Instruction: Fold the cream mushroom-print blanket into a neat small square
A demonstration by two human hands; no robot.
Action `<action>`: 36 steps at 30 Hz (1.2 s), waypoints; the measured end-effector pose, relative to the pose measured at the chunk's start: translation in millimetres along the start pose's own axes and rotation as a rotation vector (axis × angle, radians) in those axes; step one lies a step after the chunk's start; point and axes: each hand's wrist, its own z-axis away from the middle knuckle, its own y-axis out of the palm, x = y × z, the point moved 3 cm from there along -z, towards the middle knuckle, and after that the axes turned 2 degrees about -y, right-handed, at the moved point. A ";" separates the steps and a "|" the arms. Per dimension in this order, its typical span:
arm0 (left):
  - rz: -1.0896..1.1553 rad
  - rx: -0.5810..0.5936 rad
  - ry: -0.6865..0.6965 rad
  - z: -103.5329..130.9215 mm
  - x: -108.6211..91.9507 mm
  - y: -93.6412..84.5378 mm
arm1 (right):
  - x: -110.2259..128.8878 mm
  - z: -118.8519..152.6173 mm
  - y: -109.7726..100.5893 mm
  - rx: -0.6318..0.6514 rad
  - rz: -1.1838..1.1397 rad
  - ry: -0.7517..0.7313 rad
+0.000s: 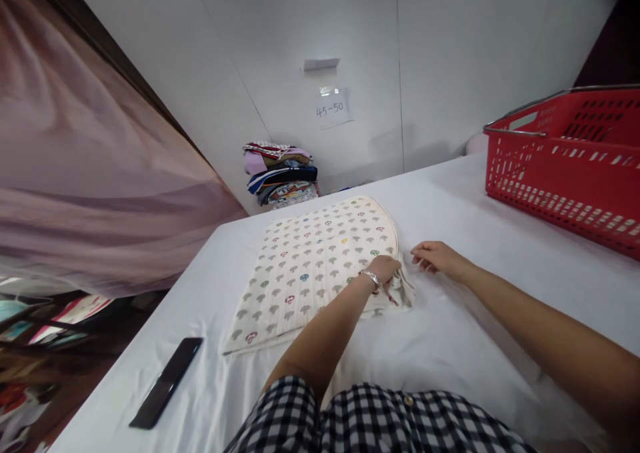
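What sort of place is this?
Perhaps a linen or clothes-sorting room, though I can't be sure. Pointing that way are the stack of folded fabrics by the wall, the handwritten "45-50" sign there, and the red plastic basket.

The left hand (pixel 384 269) grips the mushroom-print cloth (pixel 310 266) at its edge; the right hand (pixel 436 257) is near

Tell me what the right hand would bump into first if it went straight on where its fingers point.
Probably the mushroom-print cloth, at its folded edge just beyond the right hand. The left hand is at that same edge, so, depth being unclear, it might be brushed instead.
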 end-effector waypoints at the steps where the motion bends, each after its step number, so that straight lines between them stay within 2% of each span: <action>1: 0.004 -0.001 0.000 -0.5 0.1 1.1 | 1.0 -7.5 2.6 -0.011 -0.005 0.032; 4: 0.011 -0.011 0.003 -0.4 1.3 3.0 | 0.4 -24.7 16.3 0.013 -0.010 0.063; 8: 0.009 -0.029 -0.001 2.2 2.7 3.6 | -4.6 -34.0 27.6 0.066 0.010 0.032; 11: 0.028 -0.010 0.004 3.0 -0.4 6.4 | -8.1 -34.8 19.1 0.047 0.016 0.020; 15: 0.143 0.129 -0.011 -0.1 -6.3 10.8 | -10.7 -32.5 0.8 -0.006 -0.008 -0.047; 17: 0.070 0.061 0.036 -3.2 -6.0 3.7 | -12.7 -30.9 -2.5 -0.019 0.006 -0.069; 21: -0.278 -0.340 0.234 -7.0 9.9 -26.6 | -14.4 -29.5 -2.3 -0.083 0.168 -0.130; 23: -0.438 -0.459 0.268 -8.6 27.4 -38.8 | -13.1 -30.3 -3.7 -0.111 0.272 -0.196; 25: -0.572 -0.463 0.220 -12.1 48.1 -45.3 | -12.9 -32.0 -6.7 -0.121 0.345 -0.224; 27: -0.653 -0.409 0.154 -16.5 65.9 -46.9 | -14.6 -33.9 -10.0 -0.118 0.384 -0.199; 29: -0.681 -0.367 0.126 -20.2 75.9 -46.4 | -16.5 -35.0 -11.3 -0.100 0.388 -0.176; 32: -0.668 -0.360 0.112 -22.9 76.5 -47.1 | -17.8 -34.8 -10.5 -0.080 0.335 -0.184; 36: -0.612 -0.369 0.124 -18.9 64.6 -45.9 | -18.7 -34.3 -8.9 -0.081 0.272 -0.149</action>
